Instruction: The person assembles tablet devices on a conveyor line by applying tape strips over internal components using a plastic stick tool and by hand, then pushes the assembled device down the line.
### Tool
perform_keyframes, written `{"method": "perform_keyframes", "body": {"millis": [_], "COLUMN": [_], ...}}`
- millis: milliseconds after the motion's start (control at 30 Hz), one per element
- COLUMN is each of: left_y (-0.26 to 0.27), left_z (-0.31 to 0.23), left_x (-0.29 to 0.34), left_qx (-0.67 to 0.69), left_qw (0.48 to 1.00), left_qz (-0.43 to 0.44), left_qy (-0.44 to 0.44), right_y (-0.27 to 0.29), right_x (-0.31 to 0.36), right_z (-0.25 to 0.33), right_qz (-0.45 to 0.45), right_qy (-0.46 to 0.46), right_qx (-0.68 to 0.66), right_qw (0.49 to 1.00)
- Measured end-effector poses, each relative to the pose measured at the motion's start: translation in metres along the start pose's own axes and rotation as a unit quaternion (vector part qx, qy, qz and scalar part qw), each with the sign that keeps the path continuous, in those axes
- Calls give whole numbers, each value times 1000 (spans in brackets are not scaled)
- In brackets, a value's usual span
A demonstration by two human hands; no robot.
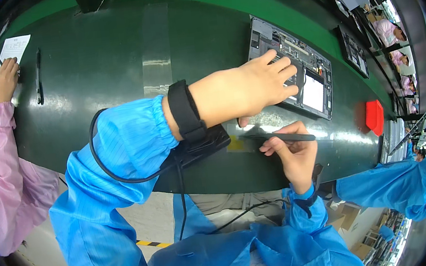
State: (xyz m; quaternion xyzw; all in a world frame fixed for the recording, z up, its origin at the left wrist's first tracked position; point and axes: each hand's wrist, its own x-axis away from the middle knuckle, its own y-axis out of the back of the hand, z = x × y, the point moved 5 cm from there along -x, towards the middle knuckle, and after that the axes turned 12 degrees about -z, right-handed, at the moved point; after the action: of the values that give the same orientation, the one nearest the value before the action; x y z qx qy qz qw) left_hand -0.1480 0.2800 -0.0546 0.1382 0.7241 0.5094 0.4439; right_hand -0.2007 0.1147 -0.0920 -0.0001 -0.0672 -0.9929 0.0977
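My left hand [257, 86] reaches over an opened laptop chassis [315, 63] that lies tilted on the dark green table. Its fingers are spread over the near left part of the exposed boards, and they hide that area. No object shows in this hand. A black strap with a cord circles the left wrist. Closer to me, my right hand [297, 157] grips black tweezers [297, 136]. Their tips point left, beside a small yellow patch [234, 143] on the table. Whether the tips hold anything is too small to tell.
Beneath my left wrist sits a dark box [216, 140] with a cable. A red bin [374, 118] stands to the right, another opened device [353, 51] behind it. At far left, a co-worker's hand [6, 80] rests on a paper [16, 46] near a black pen [38, 76].
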Motion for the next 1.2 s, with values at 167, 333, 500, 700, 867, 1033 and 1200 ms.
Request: {"method": "perform_keyframes", "body": {"millis": [167,333,500,700,867,1033,1200], "left_y": [-3,-11,-14,-12,-12,-10,-9], "left_z": [6,5,1,2,0,-1,1], "left_x": [0,5,5,5,4,4,4], "left_qx": [2,55,24,28,18,18,4], "left_qw": [997,995,997,996,996,996,996], "left_qz": [65,68,63,72,81,79,79], "left_qy": [28,44,22,33,34,40,40], "right_y": [-13,-20,-22,-29,-20,-2,23], "right_x": [0,2,3,5,11,12,-3], "right_z": [-12,-11,-11,1,2,15,31], "right_qz": [11,12,12,-4,0,-34,-14], "right_qy": [-9,1,17,69,186,124,77], "right_qx": [3,18,34,77,142,10,-29], "right_qw": [1000,1000,999,995,972,992,997]}}
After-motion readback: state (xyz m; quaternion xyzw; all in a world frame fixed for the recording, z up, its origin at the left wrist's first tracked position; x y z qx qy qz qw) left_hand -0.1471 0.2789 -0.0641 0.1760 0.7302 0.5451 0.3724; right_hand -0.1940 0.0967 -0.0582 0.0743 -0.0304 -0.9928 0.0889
